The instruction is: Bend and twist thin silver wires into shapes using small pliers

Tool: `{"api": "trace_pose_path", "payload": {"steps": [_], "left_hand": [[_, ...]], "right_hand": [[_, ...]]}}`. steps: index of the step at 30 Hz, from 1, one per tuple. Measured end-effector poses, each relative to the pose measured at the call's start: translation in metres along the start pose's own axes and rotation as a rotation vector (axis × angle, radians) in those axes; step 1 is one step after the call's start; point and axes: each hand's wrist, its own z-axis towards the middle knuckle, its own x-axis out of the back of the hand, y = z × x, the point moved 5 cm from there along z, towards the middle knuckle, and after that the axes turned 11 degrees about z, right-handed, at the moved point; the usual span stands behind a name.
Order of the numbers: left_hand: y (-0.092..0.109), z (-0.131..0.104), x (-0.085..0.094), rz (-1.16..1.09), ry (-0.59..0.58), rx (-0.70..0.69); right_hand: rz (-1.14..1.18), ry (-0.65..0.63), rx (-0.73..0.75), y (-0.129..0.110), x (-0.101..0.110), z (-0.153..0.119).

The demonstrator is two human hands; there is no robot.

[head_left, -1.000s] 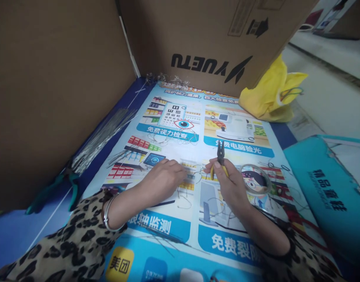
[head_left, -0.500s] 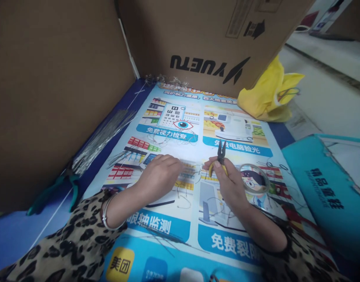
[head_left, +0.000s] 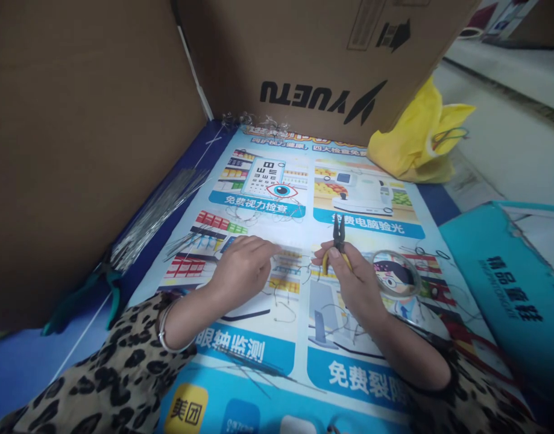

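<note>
My left hand [head_left: 245, 268] is closed in a pinch left of centre. From its fingertips a faint thin wire [head_left: 297, 252] seems to run across to my right hand [head_left: 355, 280]. That hand is wrapped around a pair of pliers [head_left: 339, 232] with black jaws and yellow handles. The jaws point away from me, slightly parted, with nothing visible in them. Bent wire ends [head_left: 309, 265] show at the right thumb and finger. Curved wire pieces [head_left: 283, 304] lie on the printed sheet [head_left: 299, 337] between my hands.
Green-handled pliers [head_left: 89, 295] and a bundle of straight wires [head_left: 161, 205] lie at left. A tape roll [head_left: 415, 283] sits beside my right wrist. Cardboard [head_left: 240, 48] stands at the back and left. A yellow bag [head_left: 406, 150] and a turquoise box [head_left: 489, 253] are at right.
Both hands keep nearly the same pose. The left fingertips have shifted very slightly, and the view has moved a little.
</note>
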Motion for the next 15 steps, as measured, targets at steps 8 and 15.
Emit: {"api": "trace_pose_path", "payload": {"steps": [8,15], "left_hand": [[-0.020,0.001,0.001,-0.194,0.117,0.195],[-0.038,-0.002,0.005,-0.352,0.206,0.503]], "right_hand": [[0.043,0.030,0.077,-0.005,0.000,0.000],[0.060,0.054,0.106,-0.002,0.002,0.000]]}}
